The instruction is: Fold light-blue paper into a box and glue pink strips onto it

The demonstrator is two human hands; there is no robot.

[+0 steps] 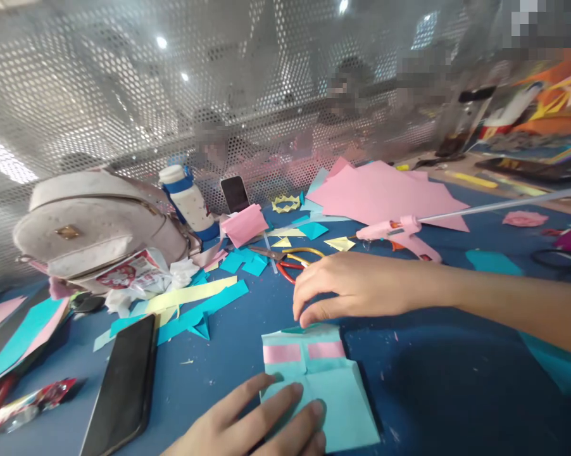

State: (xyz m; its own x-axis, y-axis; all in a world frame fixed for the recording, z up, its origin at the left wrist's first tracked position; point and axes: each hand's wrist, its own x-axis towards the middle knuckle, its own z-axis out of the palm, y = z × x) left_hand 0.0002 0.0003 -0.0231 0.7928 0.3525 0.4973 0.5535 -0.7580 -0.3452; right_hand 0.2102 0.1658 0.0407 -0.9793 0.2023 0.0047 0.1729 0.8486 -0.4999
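Note:
A light-blue folded paper piece (333,402), shaped like a small garment with a pink strip across its upper part, lies flat on the dark blue table. My left hand (266,418) rests on its lower left, fingers spread and pressing lightly. My right hand (342,288) hovers at its top edge, fingers loosely curved with a gap to the thumb; I see nothing held in it. Just behind that hand are scissors (285,261) with red and yellow handles, partly covered by it. A pink glue gun (404,235) with a long clear stick lies beyond my right wrist.
At left lie a black phone (124,386), blue and yellow paper strips (200,310) and a wrapped snack (33,402). A pale backpack (90,221), a bottle (188,199), a propped phone (235,194) and pink sheets (385,193) stand or lie before a perforated metal panel (266,82).

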